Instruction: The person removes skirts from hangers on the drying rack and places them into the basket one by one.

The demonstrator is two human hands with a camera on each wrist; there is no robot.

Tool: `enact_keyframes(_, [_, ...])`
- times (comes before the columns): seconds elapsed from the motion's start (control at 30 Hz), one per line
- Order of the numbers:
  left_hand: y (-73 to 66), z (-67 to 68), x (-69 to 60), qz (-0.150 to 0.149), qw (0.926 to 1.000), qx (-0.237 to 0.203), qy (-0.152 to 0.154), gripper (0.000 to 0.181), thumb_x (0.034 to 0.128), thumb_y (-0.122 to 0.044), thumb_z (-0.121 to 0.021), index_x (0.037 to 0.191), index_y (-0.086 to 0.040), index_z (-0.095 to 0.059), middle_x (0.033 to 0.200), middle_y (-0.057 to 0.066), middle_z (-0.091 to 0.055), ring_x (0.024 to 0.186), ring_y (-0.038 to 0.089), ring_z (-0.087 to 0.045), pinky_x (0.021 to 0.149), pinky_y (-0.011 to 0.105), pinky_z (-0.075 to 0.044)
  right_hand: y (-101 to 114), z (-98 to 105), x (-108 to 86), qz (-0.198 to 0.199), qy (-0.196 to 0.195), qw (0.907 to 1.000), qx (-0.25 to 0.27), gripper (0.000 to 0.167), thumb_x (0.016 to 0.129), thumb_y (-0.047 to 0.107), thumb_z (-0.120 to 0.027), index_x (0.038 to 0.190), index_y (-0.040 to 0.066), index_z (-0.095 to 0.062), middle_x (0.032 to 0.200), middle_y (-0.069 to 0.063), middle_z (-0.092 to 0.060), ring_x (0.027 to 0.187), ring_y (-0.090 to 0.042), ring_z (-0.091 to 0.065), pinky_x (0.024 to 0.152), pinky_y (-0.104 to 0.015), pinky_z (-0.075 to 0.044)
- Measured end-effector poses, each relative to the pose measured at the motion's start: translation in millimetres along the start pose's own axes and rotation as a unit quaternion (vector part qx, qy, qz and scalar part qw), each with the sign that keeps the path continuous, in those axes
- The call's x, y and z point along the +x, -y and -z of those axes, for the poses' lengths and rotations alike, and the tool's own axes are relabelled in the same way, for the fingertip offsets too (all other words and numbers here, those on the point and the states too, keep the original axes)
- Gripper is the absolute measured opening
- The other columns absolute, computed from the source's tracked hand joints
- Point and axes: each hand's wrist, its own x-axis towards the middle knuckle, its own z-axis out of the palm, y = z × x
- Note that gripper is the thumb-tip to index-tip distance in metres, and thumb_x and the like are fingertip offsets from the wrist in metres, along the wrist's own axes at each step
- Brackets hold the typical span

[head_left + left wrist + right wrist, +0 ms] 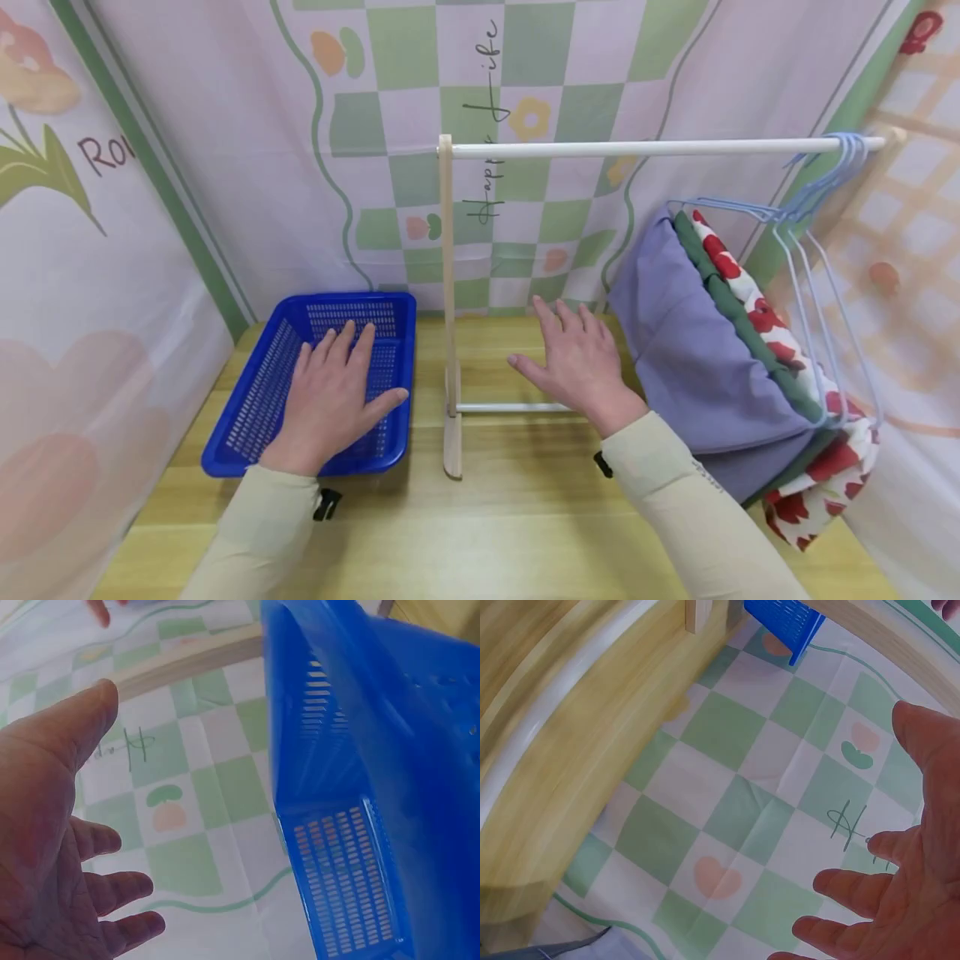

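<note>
Nearest, two cream sleeves [667, 492] with black plastic buckles [327, 504] at the wrists stretch over a pale yellow wood-grain table [487, 533]. The left hand [326, 408], released, fingers straight, is above a deep-blue plastic basket [410, 375] at the left of the table. The basket is rectangular, with a smooth rim and small slots through its walls and floor. The right hand [581, 367], also released, fingers extended, is above the white lower rail [517, 408] of a pale wooden clothes rack [447, 250]. At the right, light-blue thin hangers [847, 167] carry a lavender garment [697, 358], a dark green garment [723, 300] and a red-flowered white garment [757, 308]. Farthest is a white cloth backdrop [401, 50] with green checks.

Only the head view shows the hangers and flowered garment. The left wrist view shows that hand's palm side and a gap between it and the basket; the right wrist view shows the right hand's palm side, with only the basket's corner far off.
</note>
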Motion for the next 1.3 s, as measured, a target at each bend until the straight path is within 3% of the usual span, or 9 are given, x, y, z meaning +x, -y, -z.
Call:
enact_keyframes(0.33, [-19.3,4.4,11.6,-0.025,0.9996,-0.014,-0.005,0.095,0.0965,-0.064,-0.063,0.164,-0.006,-0.03,0.164,0.024,-0.037,0.151,0.048,-0.034,0.122,0.07,-0.022,-3,2,-1.7,0.004,-0.009,0.9999,-0.008,0.095,0.095,0.069,-0.059,0.166,0.014,-0.027,0.161,-0.023,-0.042,0.147,-0.054,-0.033,0.12,-0.067,-0.03])
enact_keyframes(0.5, [-28.2,5.9,17.2,-0.035,0.999,-0.024,-0.014,0.092,0.0978,-0.061,-0.064,0.164,-0.006,-0.031,0.162,0.024,-0.04,0.15,0.047,-0.036,0.122,0.068,-0.026,-4,4,-1.7,0.004,-0.011,0.9999,-0.007,0.094,0.095,0.068,-0.059,0.165,0.012,-0.03,0.158,-0.022,-0.047,0.142,-0.053,-0.041,0.112,-0.067,-0.04])
enact_keyframes(0.97, [-48.4,5.8,33.3,-0.064,0.9955,-0.055,-0.045,0.088,0.099,-0.051,-0.068,0.159,0.004,-0.036,0.157,0.028,-0.046,0.143,0.045,-0.047,0.118,0.057,-0.04,-11,12,-1.6,-0.012,-0.008,0.9998,0.013,0.091,0.096,0.068,-0.058,0.163,0.011,-0.033,0.145,-0.027,-0.057,0.13,-0.053,-0.052,0.101,-0.065,-0.048])
enact_keyframes(1.3, [-60.6,6.1,43.3,-0.056,0.9927,-0.098,-0.043,0.087,0.1001,-0.048,-0.068,0.158,0.007,-0.034,0.158,0.027,-0.045,0.141,0.045,-0.05,0.115,0.055,-0.044,-15,16,-5.8,-0.009,-0.041,0.9989,0.018,0.083,0.096,0.065,-0.061,0.154,0.007,-0.046,0.128,-0.029,-0.064,0.117,-0.052,-0.06,0.093,-0.064,-0.051])
